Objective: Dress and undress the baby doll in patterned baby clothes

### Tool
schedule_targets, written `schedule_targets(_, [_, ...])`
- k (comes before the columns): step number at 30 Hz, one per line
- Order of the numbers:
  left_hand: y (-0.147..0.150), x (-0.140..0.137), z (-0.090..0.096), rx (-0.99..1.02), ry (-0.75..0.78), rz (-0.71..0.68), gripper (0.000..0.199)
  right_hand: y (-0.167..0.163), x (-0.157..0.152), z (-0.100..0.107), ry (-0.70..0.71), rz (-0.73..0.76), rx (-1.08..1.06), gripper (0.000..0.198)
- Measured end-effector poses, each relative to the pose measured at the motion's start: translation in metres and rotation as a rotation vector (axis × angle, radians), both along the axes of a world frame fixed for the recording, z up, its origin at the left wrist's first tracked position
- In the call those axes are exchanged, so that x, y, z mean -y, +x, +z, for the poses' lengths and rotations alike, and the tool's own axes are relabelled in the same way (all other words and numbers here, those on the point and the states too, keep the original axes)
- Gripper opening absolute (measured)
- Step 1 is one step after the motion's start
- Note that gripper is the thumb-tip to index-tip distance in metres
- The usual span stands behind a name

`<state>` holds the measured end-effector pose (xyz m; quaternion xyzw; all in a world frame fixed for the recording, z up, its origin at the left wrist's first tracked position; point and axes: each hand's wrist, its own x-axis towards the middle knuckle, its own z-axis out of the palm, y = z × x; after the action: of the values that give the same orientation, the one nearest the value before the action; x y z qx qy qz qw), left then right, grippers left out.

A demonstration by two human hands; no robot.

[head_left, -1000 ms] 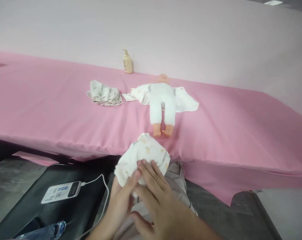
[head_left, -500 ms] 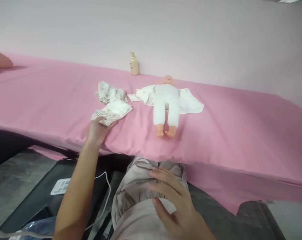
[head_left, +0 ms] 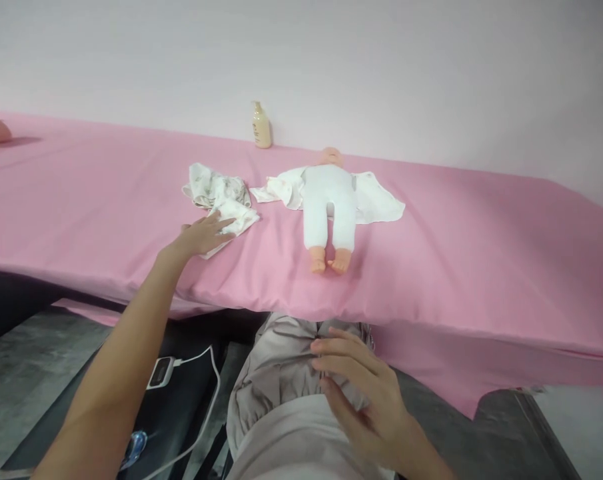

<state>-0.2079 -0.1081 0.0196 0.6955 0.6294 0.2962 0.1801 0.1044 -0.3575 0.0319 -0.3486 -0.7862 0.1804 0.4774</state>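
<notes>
My left hand (head_left: 201, 235) lies flat and open on the pink table cover (head_left: 456, 233), fingertips resting on the near edge of the folded printed cloth (head_left: 231, 220), which sits just in front of a second crumpled cloth (head_left: 212, 187). My right hand (head_left: 364, 393) (well apart from the cloth) rests open on my lap, holding nothing. The doll (head_left: 330, 207) lies just right of the cloth.

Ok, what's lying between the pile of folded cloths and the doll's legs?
Nothing: in the head view only bare pink sheet separates the folded cloths, which the left hand rests on, from the doll.
</notes>
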Motion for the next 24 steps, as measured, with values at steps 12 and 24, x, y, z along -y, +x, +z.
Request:
schedule_targets(12, [0.052,-0.039,0.016,-0.644,-0.080,0.220,0.095,0.039,-0.102,0.037,0.171,-0.106,0.301,0.017])
schedule_targets(24, [0.030,-0.079,-0.021,-0.559,0.025,0.095,0.058,0.018,-0.340,0.025,-0.112,-0.333,0.275,0.018])
